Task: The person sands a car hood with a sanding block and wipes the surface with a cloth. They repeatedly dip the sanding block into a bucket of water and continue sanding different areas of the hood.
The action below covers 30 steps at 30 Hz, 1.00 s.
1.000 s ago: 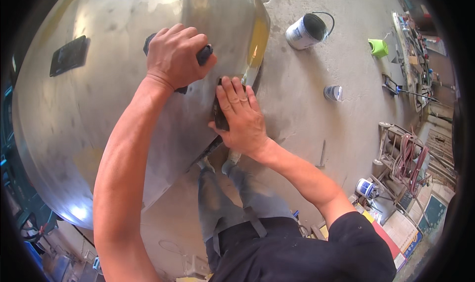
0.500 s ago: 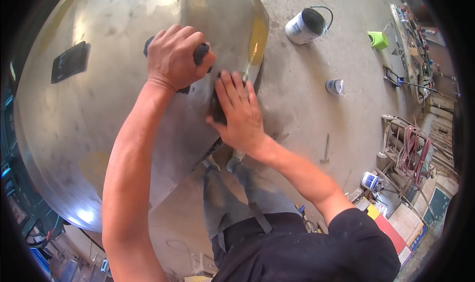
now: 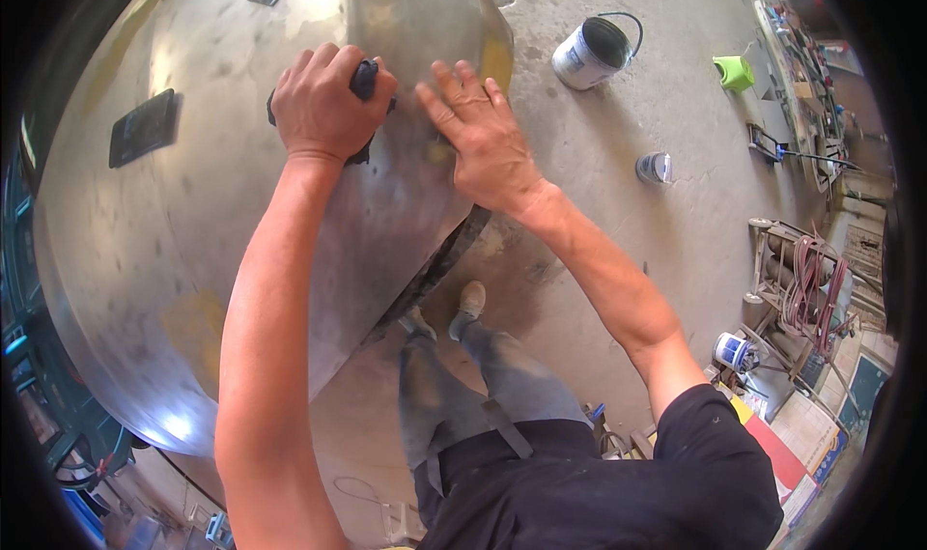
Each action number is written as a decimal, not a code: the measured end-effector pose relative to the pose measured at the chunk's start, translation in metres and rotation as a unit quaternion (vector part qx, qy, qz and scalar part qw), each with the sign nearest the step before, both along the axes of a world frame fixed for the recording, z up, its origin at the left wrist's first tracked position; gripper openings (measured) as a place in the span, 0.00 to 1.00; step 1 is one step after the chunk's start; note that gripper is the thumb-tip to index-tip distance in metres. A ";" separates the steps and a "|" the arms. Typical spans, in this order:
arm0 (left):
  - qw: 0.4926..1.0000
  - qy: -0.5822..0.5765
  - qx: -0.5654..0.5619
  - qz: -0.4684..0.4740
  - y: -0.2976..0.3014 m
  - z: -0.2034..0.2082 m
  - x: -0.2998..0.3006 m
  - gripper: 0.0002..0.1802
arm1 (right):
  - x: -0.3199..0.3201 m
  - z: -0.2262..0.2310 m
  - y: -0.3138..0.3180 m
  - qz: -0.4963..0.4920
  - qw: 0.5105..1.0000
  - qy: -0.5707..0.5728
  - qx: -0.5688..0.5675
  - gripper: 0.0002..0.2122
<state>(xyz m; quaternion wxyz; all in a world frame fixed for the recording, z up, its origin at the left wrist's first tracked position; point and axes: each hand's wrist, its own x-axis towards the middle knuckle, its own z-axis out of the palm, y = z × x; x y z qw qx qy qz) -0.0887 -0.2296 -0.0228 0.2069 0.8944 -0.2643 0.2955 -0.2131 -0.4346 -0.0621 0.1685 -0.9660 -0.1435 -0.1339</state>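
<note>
A large bare-metal body panel (image 3: 241, 251) with dull smudges and yellow patches curves under both hands. My left hand (image 3: 333, 101) is closed round a black lumpy thing (image 3: 364, 80), pressed against the panel. Most of that thing lies hidden under the palm, so its kind is unclear. My right hand (image 3: 483, 144) is open beside it, toward the panel's right edge, palm down and fingers spread. It is over or on the metal; contact cannot be made out. Left of my left hand, a dark flat rectangle (image 3: 143, 128) lies on the panel.
On the floor to the right stand a large white bucket (image 3: 591, 53) and a small can (image 3: 654, 168). Farther right are a green container (image 3: 734, 73), a cart with a coiled hose (image 3: 816, 289) and a white-blue pail (image 3: 734, 351). My shoes (image 3: 470, 304) are below the panel's edge.
My right hand has moved up and slightly right over the panel, its fingers spreading wider. My left hand has shifted slightly left, still closed on the black thing. The view has shifted a little.
</note>
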 end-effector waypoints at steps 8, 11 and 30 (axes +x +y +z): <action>1.000 -0.016 -0.007 -0.001 -0.001 -0.001 0.002 0.13 | -0.038 0.004 0.019 0.019 0.997 0.060 -0.036 0.41; 1.000 -0.013 -0.002 0.003 -0.002 -0.002 0.002 0.14 | -0.064 -0.001 0.028 0.005 0.997 0.068 -0.034 0.42; 1.000 -0.001 -0.005 -0.004 -0.004 0.000 0.002 0.15 | -0.083 -0.002 0.033 -0.094 0.988 -0.003 0.121 0.42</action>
